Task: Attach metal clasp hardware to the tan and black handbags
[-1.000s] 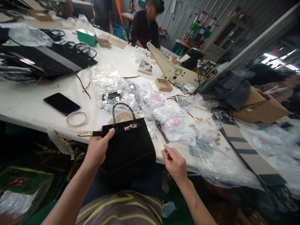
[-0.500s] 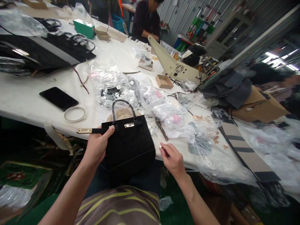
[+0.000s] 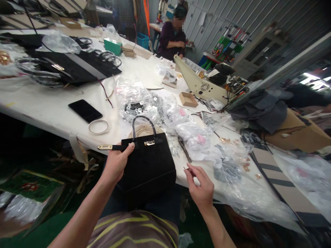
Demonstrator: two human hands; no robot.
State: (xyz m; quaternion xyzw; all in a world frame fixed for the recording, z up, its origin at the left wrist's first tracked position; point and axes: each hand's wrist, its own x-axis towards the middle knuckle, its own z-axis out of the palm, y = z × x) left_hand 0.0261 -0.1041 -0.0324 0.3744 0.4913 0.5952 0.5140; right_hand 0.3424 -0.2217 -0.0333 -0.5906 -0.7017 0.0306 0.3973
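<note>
My left hand (image 3: pixel 119 160) grips a black handbag (image 3: pixel 150 165) by its upper left corner, thumb on the front. The bag has an upright handle (image 3: pixel 143 119) and a gold-coloured clasp plate (image 3: pixel 149 143). From beside that hand a black strap with a gold metal end (image 3: pixel 105 147) sticks out to the left. To the right of the bag, apart from it, my right hand (image 3: pixel 199 184) pinches a small thin piece, too small to name. A dark metal hand tool (image 3: pixel 184 150) lies on the table just above the right hand.
A phone (image 3: pixel 85 110) and a tape roll (image 3: pixel 98 127) lie on the white table (image 3: pixel 58 119) at left. Plastic bags of small metal parts (image 3: pixel 139 100), a cardboard tray (image 3: pixel 188 99) and a beige machine (image 3: pixel 204 86) stand beyond. Another person (image 3: pixel 172 41) is at the far side.
The view has shifted, so everything sits further right and lower. The left hand keeps its hold on the handbag. The right hand has turned slightly, its fingers still pinched.
</note>
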